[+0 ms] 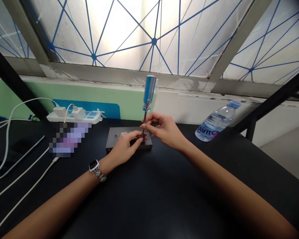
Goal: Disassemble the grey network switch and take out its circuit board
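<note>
Head view: two hands work with one screwdriver (149,93) over one dark box (112,138) on the counter (164,199). The right hand (165,129) has its grip pinched on the shaft, handle up, tilted slightly toward one o'clock. The left hand (126,146) covers part of the box; its grip is narrow around the shaft's lower end, though I cannot tell whether it pinches it, and fingers hide the tip. From the box, one bottle (214,122) leans toward three o'clock; one power strip (98,118) with two chargers (78,113) sits at ten.
</note>
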Motion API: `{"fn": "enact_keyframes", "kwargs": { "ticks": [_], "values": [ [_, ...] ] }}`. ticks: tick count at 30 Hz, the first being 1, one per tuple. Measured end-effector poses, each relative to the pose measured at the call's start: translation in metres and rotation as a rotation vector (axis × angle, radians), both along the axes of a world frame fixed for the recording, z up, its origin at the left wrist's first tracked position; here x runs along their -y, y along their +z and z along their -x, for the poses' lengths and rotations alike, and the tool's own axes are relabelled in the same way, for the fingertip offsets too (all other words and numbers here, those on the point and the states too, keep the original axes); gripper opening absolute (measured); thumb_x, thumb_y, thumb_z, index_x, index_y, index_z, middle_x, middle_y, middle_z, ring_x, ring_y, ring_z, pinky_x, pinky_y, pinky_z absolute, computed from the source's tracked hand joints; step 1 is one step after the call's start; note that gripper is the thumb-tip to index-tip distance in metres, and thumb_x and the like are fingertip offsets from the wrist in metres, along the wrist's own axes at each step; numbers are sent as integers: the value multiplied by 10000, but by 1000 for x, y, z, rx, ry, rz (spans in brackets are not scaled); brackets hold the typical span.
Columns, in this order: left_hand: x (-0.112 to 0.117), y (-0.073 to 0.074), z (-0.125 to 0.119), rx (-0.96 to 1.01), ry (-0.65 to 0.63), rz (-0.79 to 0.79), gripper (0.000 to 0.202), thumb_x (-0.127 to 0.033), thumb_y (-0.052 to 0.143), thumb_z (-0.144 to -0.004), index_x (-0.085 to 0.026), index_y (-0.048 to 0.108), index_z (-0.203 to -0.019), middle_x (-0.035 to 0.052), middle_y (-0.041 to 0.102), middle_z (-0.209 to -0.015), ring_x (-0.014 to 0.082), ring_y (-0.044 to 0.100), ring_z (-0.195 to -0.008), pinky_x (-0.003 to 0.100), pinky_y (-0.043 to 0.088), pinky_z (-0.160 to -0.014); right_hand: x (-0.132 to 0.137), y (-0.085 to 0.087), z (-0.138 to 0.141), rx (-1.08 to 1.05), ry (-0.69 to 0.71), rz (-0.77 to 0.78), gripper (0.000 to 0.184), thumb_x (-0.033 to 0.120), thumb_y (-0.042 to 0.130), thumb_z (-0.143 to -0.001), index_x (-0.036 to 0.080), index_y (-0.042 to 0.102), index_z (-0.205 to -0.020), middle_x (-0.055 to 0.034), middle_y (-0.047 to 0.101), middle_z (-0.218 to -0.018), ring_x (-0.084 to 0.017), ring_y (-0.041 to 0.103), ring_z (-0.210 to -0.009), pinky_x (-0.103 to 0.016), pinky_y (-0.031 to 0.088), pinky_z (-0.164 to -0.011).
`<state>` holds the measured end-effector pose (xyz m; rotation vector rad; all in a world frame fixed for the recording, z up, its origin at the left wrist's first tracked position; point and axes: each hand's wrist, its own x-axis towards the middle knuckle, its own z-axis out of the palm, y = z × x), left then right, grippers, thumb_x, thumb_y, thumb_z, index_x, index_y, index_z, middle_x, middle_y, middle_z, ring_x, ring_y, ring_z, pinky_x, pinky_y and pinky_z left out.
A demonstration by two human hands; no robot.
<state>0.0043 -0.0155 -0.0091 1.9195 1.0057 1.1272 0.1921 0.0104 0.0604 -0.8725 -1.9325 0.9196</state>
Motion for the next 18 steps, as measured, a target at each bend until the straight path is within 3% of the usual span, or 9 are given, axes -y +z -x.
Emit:
{"fn": "enact_keyframes", "kwargs": {
  "ticks": [4, 10, 14, 18],
  "values": [
    [2, 1, -6, 24, 89, -7, 138, -311, 686, -938, -200, 710, -1015, 37, 778, -958, 209, 749, -901, 333, 590, -861, 2, -3, 5, -30, -61, -42, 158, 258, 733, -845, 194, 592, -812, 10, 661, -747, -132, 623, -666, -261, 512, -620],
    [3, 3, -9, 66, 116, -5, 89, -266, 704, -914, -188, 735, -942, 41, 783, -915, 224, 752, -879, 336, 583, -833, 1, -5, 7, -28, -75, -48, 166, 292, 758, -838, 187, 632, -863, 4, 672, -785, -138, 645, -713, -262, 530, -658],
    [0, 1, -6, 90, 76, 3, 155, -313, 679, -937, -187, 764, -964, 57, 805, -959, 253, 765, -941, 353, 595, -869, -1, -6, 5, 35, 29, 47, 207, 284, 688, -897, 172, 703, -1071, -43, 742, -911, -177, 710, -836, -288, 577, -716],
    [-3, -1, -2, 53, 41, -19, 215, -338, 623, -975, -192, 780, -994, 62, 804, -1037, 263, 756, -1008, 365, 592, -908, -1, -5, 2, 34, 70, 184, 191, 265, 655, -913, 162, 714, -1063, -70, 773, -967, -180, 732, -801, -296, 601, -695]
  ]
}}
